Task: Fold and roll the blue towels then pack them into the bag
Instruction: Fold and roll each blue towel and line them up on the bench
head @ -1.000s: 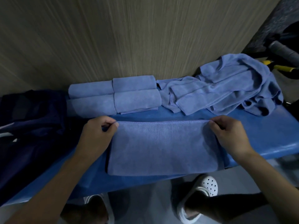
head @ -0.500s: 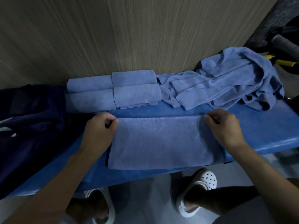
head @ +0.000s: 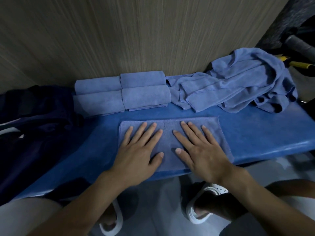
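A folded blue towel [head: 167, 126] lies flat on the blue bench [head: 255, 133] in front of me. My left hand [head: 138, 150] and my right hand [head: 202, 150] rest palm down on it, side by side, fingers spread, holding nothing. Behind it, against the wall, several rolled blue towels [head: 122, 92] lie in two rows. A heap of unfolded blue towels [head: 238, 86] sits at the back right. A dark navy bag [head: 34, 126] lies at the left end of the bench.
A wood-grain wall [head: 136, 31] rises directly behind the bench. Dark equipment with a yellow handle [head: 300, 63] stands at the far right. My feet in white clogs [head: 204, 213] are on the grey floor below the bench's front edge.
Both hands let go of the towel's far corners and moved inward, and they lie flat on its middle. The towel lies folded on the bench.
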